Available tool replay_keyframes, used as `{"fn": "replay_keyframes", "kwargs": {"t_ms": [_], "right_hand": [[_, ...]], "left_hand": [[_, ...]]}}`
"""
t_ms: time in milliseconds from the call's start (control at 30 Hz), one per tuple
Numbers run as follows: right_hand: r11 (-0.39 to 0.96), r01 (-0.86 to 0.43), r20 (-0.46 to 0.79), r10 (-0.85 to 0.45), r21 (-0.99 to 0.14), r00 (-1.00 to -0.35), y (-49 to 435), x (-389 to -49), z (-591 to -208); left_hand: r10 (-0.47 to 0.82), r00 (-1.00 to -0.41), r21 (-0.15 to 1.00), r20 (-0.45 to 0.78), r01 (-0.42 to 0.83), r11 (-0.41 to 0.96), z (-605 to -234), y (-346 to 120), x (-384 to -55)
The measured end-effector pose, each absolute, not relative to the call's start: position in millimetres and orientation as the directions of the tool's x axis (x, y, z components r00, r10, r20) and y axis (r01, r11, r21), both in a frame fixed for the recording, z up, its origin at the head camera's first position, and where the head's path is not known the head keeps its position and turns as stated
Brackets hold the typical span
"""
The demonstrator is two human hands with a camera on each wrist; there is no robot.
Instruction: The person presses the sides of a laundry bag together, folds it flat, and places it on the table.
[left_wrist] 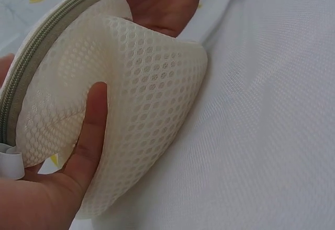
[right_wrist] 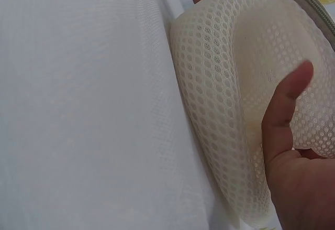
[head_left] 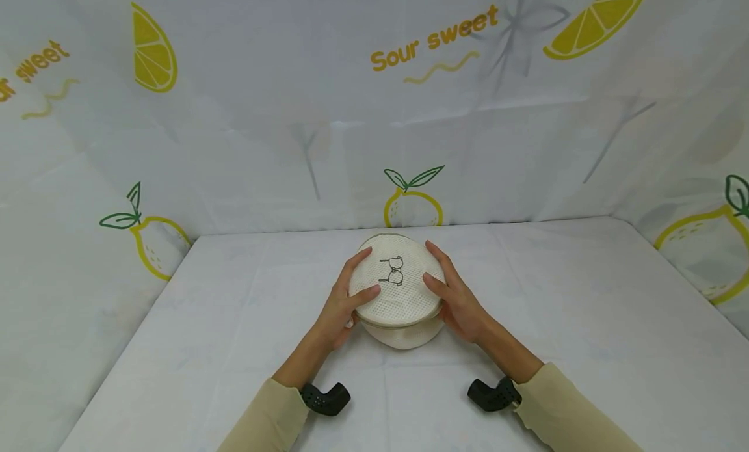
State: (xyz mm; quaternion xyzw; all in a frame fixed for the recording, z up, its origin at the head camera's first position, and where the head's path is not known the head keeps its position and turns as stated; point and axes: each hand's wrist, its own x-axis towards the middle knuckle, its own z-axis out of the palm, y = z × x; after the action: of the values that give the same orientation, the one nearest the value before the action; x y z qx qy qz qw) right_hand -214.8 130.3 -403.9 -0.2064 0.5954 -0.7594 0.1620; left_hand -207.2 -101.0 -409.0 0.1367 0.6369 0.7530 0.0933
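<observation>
A cream mesh laundry bag with a round top and a small line drawing on it stands on the table between both hands. My left hand grips its left side, thumb on the top and fingers along the rim. On the opposite side my right hand holds the bag the same way. A grey-green zipper runs round the rim in the left wrist view, with a white tab near the left hand. In the right wrist view the mesh side bulges and folds inward.
White cloth covers the table. Behind it hangs a white curtain printed with lemons and lettering. Black wrist-worn devices sit at both sleeve cuffs.
</observation>
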Motion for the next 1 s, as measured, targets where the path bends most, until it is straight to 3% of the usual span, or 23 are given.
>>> {"fn": "replay_keyframes", "kwargs": {"t_ms": [500,1000], "right_hand": [[-0.367,0.013,0.184,-0.499,-0.93,-0.847,128.8,-212.3,-404.9],[-0.353,0.04,0.153,-0.501,-0.935,-0.852,125.9,-213.1,-409.5]], "left_hand": [[0.334,-0.938,0.982,0.093,0.031,-0.188,-412.8,-100.6,-206.6],[0.325,-0.942,0.98,0.078,0.012,-0.199,-411.9,-101.7,-206.3]]}}
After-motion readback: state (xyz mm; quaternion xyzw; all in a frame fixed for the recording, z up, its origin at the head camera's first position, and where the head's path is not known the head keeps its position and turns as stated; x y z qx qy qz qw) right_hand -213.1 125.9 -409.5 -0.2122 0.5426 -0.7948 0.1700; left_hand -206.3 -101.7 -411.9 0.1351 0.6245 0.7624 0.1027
